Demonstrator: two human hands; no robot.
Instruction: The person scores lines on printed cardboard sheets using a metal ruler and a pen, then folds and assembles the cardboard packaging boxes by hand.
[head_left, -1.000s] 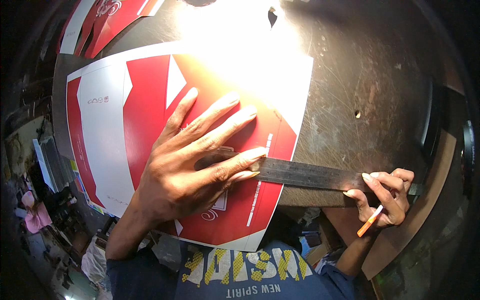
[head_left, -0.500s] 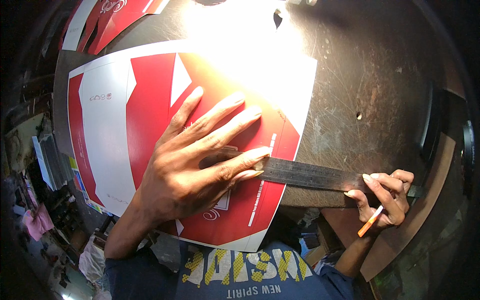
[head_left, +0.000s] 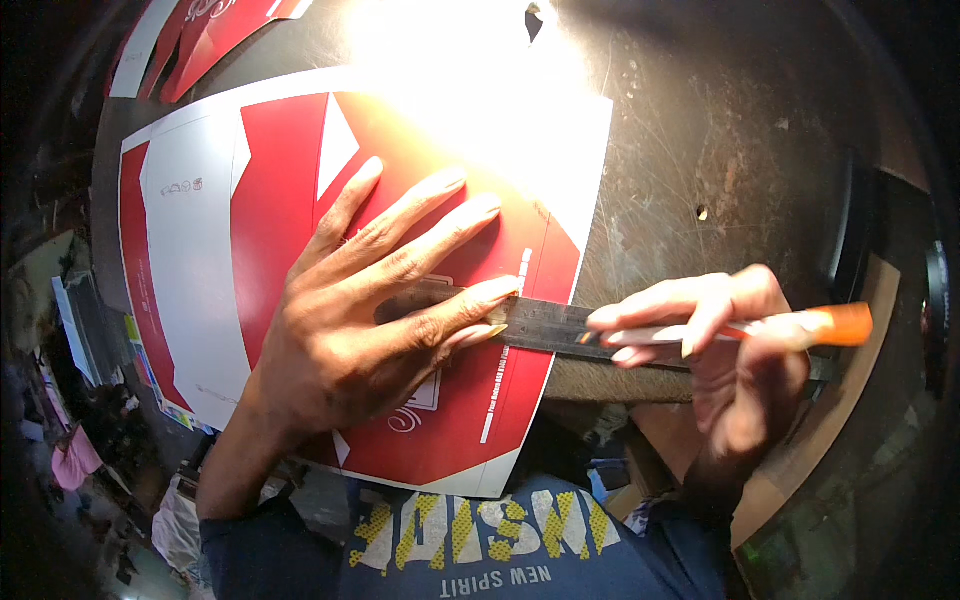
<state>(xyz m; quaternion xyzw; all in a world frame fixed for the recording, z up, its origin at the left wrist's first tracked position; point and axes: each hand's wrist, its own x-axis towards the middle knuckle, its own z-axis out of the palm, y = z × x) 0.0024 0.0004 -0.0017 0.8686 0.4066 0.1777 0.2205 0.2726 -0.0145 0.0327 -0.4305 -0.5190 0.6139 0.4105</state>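
A large printed card sheet (head_left: 190,300) in red and white lies flat on the dark table. My left hand (head_left: 350,310) is spread over it, fingers stretched out, its thumb and index finger pressing on a dark metal ruler (head_left: 545,326). The ruler crosses the sheet's right edge and reaches toward my right hand (head_left: 735,350). That hand is closed round a slim white pen (head_left: 655,335) with an orange end. Its tip points left, over the ruler. Part of the ruler is hidden behind both hands.
A bright lamp glare washes out the far part of the sheet. Another red and white card piece (head_left: 215,40) lies at the far left. The table (head_left: 690,150) is scratched and has a small hole. A curved brown board (head_left: 850,390) is at the right.
My right hand has left the ruler's right end and moved left. The pen, earlier tucked in its fingers pointing down, is now held lengthwise, tip to the left. My left hand stays on the ruler.
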